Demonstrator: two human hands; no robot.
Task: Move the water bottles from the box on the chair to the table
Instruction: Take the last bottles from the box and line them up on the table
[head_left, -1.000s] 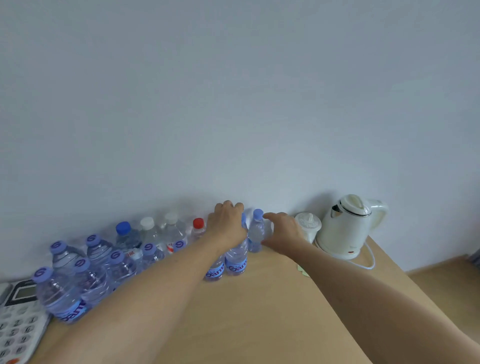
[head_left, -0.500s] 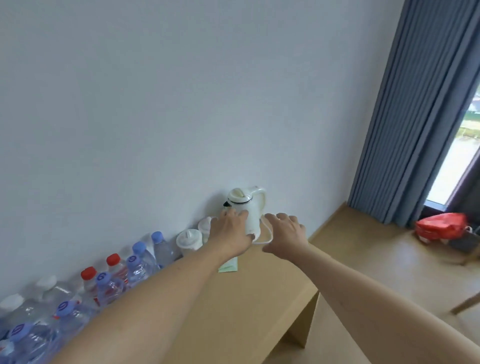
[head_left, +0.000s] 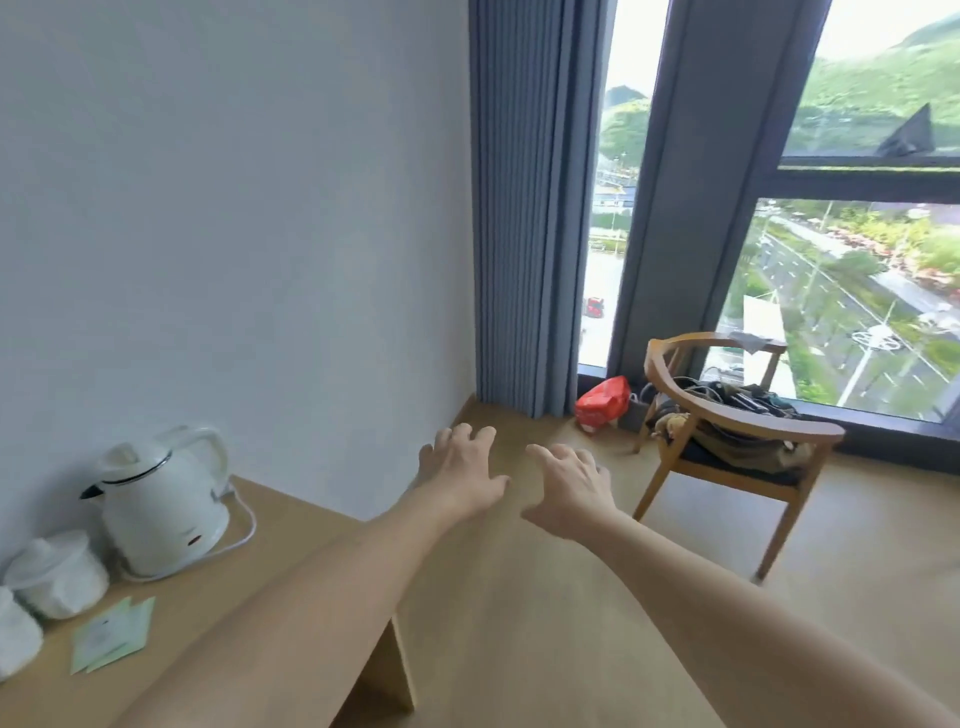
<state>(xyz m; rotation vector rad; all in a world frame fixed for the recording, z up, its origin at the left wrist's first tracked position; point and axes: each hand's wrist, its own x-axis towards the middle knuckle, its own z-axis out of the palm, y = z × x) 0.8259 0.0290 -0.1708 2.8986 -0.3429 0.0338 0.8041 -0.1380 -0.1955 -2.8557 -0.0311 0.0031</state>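
My left hand (head_left: 462, 470) and my right hand (head_left: 569, 486) are stretched out in front of me, side by side, fingers spread and holding nothing. They hover past the right end of the wooden table (head_left: 291, 525), over the floor. No water bottle and no box shows in the head view. A wooden chair (head_left: 727, 431) stands by the window to the right, with dark clothes and cables piled on its seat.
On the table's left part sit a white electric kettle (head_left: 161, 504) with its cord, white lidded cups (head_left: 57, 574) and green paper sachets (head_left: 111, 636). A red bag (head_left: 602, 400) lies on the floor by the grey curtain (head_left: 524, 208). Open wooden floor lies between table and chair.
My view has swung right, from the row of bottles on the table toward the window and chair. Both hands let go of the bottles and now hang open past the table's end.
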